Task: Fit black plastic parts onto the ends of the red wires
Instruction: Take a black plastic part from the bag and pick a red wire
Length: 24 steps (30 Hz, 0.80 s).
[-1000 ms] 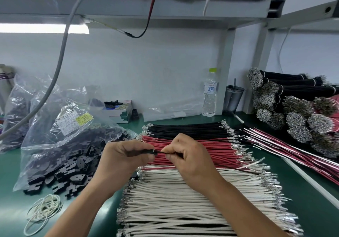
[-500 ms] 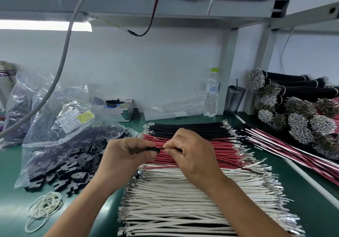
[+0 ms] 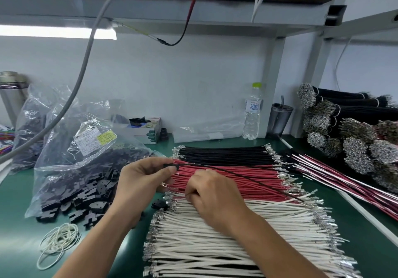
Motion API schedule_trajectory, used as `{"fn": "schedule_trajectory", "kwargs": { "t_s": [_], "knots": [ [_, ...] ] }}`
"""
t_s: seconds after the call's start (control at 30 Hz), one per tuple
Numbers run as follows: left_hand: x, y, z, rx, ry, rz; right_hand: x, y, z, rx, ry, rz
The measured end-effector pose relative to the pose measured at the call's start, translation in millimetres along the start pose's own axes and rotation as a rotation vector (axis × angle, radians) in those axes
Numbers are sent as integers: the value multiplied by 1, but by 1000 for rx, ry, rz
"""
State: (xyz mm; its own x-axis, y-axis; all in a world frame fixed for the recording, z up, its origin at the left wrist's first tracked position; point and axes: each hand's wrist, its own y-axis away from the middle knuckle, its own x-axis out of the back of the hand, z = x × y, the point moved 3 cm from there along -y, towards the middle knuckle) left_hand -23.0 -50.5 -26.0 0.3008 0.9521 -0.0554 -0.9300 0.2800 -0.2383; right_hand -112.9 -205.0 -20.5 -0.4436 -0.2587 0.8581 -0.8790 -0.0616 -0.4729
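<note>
Nearest you lie the white wires [image 3: 237, 241], a thick row across the green worktop [image 3: 366, 245]. Your right hand [image 3: 212, 196] rests at their upper edge, where they meet the red wires [image 3: 232, 180]. Its fingers are curled down into the row as if picking out one wire; what they pinch is hidden, so I cannot tell whether you have one yet. Take a single red wire close behind its metal tip, so that the end stays stiff when you push.

Your left hand [image 3: 140, 180] hovers just above the left ends of the red wires, thumb and fingers pinching a small black part [image 3: 170, 166] with a thin dark wire [image 3: 247, 176] trailing from it to the right over the red row. Keep that part steady with its opening towards the incoming tip, and press straight in rather than at an angle.

A loose black piece [image 3: 159, 205] lies just below your left hand. More black parts spill from the clear bag [image 3: 86, 152] to the left. Farther back lie the black wires [image 3: 224, 156].
</note>
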Motion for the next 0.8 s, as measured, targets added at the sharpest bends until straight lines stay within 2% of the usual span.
{"fn": "schedule_trajectory", "kwargs": {
  "t_s": [0.1,0.17,0.23,0.5,0.8],
  "knots": [
    [4,-1,1,33,77,-12,14,2,5,-32,-168,68],
    [4,-2,1,89,177,-57,26,4,9,-44,-328,193],
    [2,-1,1,137,252,-115,33,8,11,-59,-380,292],
    [0,0,4,176,377,-197,39,10,8,-89,-317,405],
    [0,0,4,192,410,-222,40,9,5,-107,-303,400]
  ]
}}
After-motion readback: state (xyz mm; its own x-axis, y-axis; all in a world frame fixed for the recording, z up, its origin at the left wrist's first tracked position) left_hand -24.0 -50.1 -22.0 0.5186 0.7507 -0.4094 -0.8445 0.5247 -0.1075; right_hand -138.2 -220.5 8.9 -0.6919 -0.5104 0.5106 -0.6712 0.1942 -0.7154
